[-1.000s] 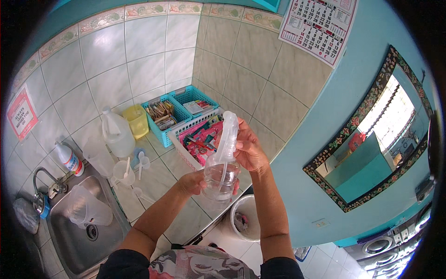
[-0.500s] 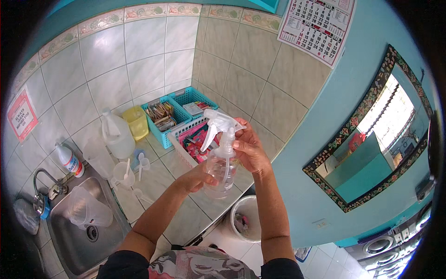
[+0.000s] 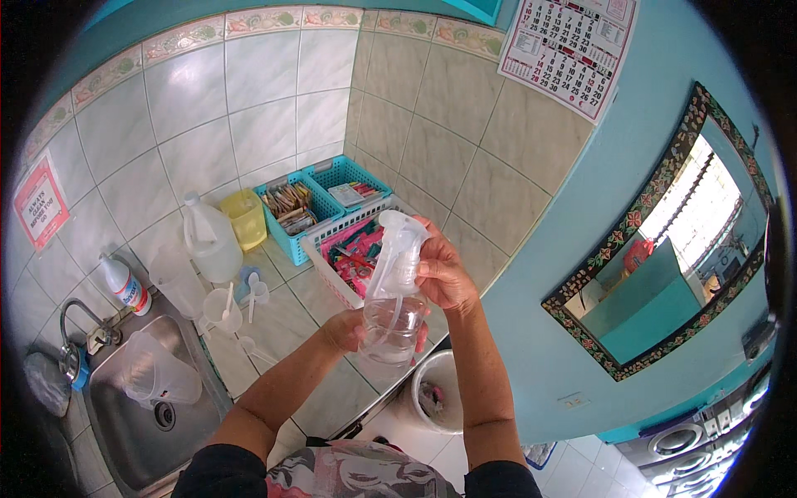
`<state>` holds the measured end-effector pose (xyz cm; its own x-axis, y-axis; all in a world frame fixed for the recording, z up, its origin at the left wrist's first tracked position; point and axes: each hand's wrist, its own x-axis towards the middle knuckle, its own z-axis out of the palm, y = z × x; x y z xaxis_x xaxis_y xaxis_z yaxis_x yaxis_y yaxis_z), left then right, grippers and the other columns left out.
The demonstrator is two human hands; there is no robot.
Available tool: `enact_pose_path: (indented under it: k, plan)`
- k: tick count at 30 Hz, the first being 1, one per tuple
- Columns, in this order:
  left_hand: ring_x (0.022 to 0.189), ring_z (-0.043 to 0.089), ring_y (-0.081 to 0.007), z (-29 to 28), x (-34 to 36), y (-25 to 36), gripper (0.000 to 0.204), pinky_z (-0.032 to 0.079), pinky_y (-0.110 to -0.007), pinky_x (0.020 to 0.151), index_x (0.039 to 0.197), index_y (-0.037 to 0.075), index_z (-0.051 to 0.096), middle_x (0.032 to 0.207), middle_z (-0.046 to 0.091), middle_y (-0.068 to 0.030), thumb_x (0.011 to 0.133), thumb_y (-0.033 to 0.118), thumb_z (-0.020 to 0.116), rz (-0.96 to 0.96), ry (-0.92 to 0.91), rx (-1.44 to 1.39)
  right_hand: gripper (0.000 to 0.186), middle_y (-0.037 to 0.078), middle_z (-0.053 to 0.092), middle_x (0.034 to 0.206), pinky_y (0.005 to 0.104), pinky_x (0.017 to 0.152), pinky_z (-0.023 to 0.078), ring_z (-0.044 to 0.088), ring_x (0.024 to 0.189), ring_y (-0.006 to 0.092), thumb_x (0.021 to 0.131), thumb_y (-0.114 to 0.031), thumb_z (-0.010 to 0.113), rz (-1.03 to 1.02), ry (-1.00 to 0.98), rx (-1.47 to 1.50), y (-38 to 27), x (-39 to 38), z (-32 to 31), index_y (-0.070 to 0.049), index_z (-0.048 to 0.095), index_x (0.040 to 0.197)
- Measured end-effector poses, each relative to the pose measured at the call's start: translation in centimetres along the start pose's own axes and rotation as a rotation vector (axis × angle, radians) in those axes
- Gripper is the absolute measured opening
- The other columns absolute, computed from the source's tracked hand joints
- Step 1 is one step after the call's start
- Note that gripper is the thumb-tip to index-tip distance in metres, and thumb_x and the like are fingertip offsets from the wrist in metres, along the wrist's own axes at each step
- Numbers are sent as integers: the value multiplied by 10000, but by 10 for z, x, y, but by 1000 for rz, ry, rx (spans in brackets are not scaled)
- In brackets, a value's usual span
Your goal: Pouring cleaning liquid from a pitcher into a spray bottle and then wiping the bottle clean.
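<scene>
A clear plastic spray bottle [image 3: 388, 334] with a white trigger head is held up between my hands, above the front edge of the tiled counter. My left hand [image 3: 344, 330] is wrapped around the bottle's body low on its side. At the neck, the fingers and thumb of my right hand [image 3: 447, 270] close on the collar of the trigger head [image 3: 400, 245]. Clear liquid shows in the bottle, and a dip tube runs down inside it. The head sits over the bottle's mouth; whether it is threaded on, I cannot tell.
Behind the bottle stand a white basket [image 3: 332, 270] of pink packets and blue baskets [image 3: 290, 236] of sachets. Leftward are a yellow container [image 3: 243, 219], a white jug [image 3: 212, 241], measuring cups [image 3: 222, 309] and a steel sink [image 3: 195, 427]. A white bin [image 3: 440, 390] stands below the counter edge.
The trigger head has turned, its nozzle and lever now facing another way. The bottle has dropped slightly, and my right hand has turned with the collar.
</scene>
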<state>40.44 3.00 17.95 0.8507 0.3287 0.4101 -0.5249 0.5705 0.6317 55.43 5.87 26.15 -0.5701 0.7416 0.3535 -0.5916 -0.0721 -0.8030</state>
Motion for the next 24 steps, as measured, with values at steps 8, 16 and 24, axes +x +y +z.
enact_pose_path:
  k: [8,16,24]
  plan:
    - [1055,487,-240,-4,-2,16,898,378,-393,917,1278,60,302,1131,475,-127,547,269,780,22,137,485,654,91,533,1059,315,825,424,535,937,195,640,-75,724,-10,41,-91,-5,-3,-4,-60,369,1190]
    - [1070,457,-214,7,2,17,873,354,-347,912,1254,37,346,1121,477,-104,522,230,782,282,734,1003,562,82,526,1013,310,854,390,518,936,186,675,-30,693,-100,191,-214,-5,-4,9,-71,370,1133]
    - [1013,485,-244,-12,12,0,814,393,-364,866,1214,27,376,1109,482,-112,530,183,788,476,969,1354,482,61,430,1042,305,834,427,476,972,157,704,-10,674,-344,437,-461,18,-14,13,-81,380,1079]
